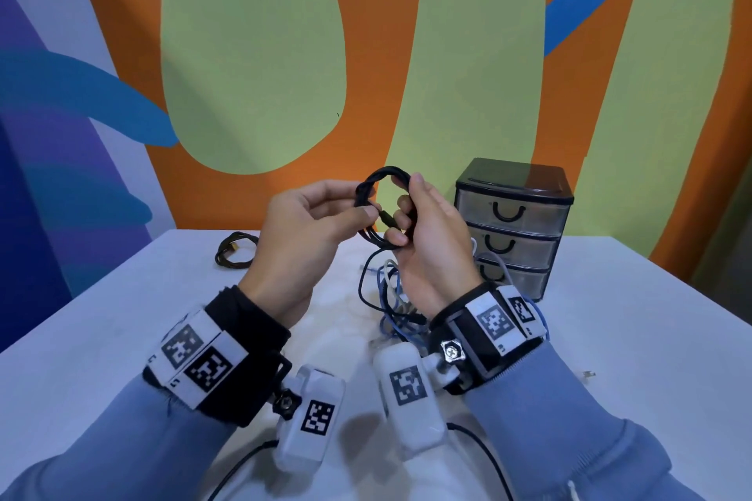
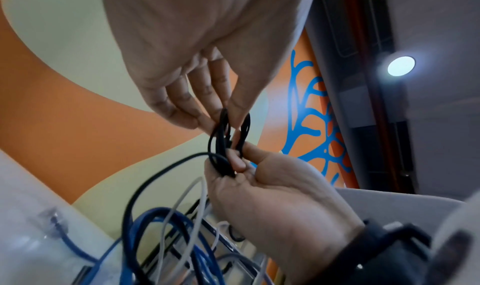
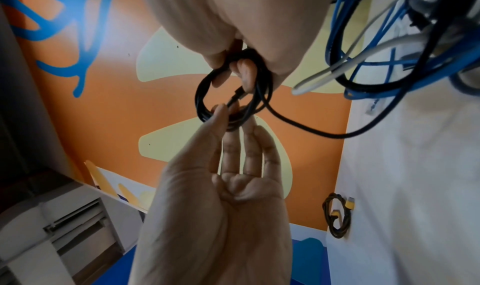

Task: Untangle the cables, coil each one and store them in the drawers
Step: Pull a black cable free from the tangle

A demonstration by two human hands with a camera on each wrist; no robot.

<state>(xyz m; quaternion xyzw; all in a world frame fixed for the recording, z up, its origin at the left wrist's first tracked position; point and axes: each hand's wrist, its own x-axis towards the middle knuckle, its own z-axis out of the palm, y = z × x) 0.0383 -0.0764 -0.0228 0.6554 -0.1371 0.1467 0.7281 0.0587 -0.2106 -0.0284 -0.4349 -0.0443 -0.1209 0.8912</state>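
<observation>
Just left of the small black-framed chest of three clear plastic drawers [image 1: 512,224], above the white counter [image 1: 122,317], both hands hold a thin black cable wound into a small coil [image 1: 380,211]. The left hand [image 1: 303,232] pinches one side of the loop between thumb and fingertips, and the right hand [image 1: 427,240] has its grip curled round the other side, fingers through the ring. A tail of the same cable hangs down from the coil toward the loose tangle of blue, white and black cables [image 1: 390,297] lying on the counter in front of the chest, so the step in hand looks like coiling, not yet finished. The next move probably calls for drawing that tail free and wrapping it in (gently, lest the tangle lift with it). All three drawers appear shut; their contents cannot be made out. Farther left of the chest lies a coiled dark braided cable with yellow plugs [image 1: 234,250].
</observation>
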